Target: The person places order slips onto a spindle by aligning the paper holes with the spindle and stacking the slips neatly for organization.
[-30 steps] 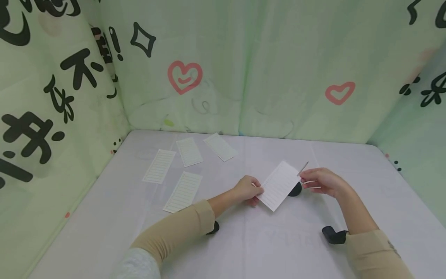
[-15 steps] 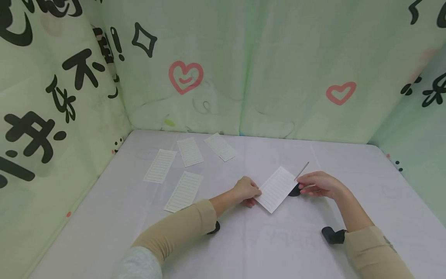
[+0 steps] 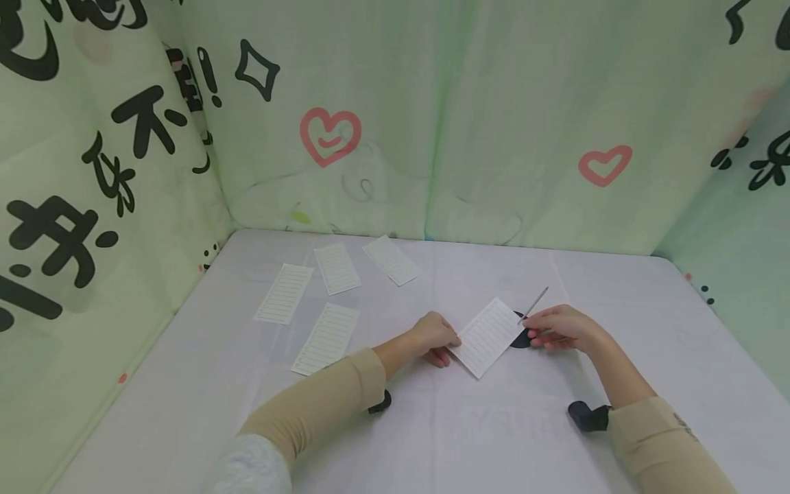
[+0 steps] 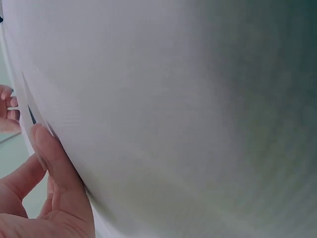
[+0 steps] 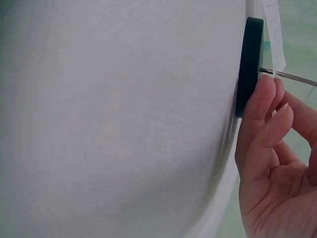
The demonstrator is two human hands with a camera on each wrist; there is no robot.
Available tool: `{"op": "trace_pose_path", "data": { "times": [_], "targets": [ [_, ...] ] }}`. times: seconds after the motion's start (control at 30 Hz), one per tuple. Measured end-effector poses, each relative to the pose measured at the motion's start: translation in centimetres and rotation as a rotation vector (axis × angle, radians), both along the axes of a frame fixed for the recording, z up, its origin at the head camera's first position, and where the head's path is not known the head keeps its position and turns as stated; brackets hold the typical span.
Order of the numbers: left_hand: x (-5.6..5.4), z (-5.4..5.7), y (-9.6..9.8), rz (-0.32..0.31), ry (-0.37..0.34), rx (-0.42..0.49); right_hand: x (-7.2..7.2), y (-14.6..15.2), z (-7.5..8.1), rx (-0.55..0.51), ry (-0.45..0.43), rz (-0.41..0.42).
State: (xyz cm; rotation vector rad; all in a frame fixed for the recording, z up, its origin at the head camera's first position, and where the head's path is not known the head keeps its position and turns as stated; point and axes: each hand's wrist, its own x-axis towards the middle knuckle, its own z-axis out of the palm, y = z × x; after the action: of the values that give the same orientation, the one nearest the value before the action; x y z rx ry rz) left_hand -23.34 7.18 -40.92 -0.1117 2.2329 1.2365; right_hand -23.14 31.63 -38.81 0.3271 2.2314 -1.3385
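My left hand (image 3: 435, 336) pinches the near-left edge of a white lined paper slip (image 3: 489, 337), held tilted just over the table. At the slip's far-right corner stands a bill spike (image 3: 521, 339) with a round black base and a thin metal rod. The rod (image 5: 297, 78) shows on both sides of the paper (image 5: 275, 34) in the right wrist view, crossing at the corner. My right hand (image 3: 563, 328) pinches that corner beside the rod, fingertips close to the base. In the left wrist view, the left thumb and fingers (image 4: 52, 163) grip the slip's edge.
Several lined slips lie at the left of the white table (image 3: 494, 439), among them a near slip (image 3: 327, 339) and a far slip (image 3: 391, 261). Black wrist-worn pieces (image 3: 589, 416) hang by the sleeves. Green printed curtains (image 3: 512, 123) enclose the back and sides.
Both hands have brought the slip down and slightly left, its corner lower along the rod, so more of the rod shows above it. The other slips stay put.
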Motion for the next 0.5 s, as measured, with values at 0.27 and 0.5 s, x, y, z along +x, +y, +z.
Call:
{"op": "trace_pose_path", "data": {
  "times": [0.27, 0.5],
  "targets": [
    [-0.25, 0.05, -0.21, -0.016, -0.024, -0.002, -0.07, -0.07, -0.33, 0.032, 0.002, -0.016],
    [-0.23, 0.31, -0.47, -0.027, -0.054, 0.004, -0.11, 0.00, -0.32, 0.017, 0.002, -0.020]
  ]
}}
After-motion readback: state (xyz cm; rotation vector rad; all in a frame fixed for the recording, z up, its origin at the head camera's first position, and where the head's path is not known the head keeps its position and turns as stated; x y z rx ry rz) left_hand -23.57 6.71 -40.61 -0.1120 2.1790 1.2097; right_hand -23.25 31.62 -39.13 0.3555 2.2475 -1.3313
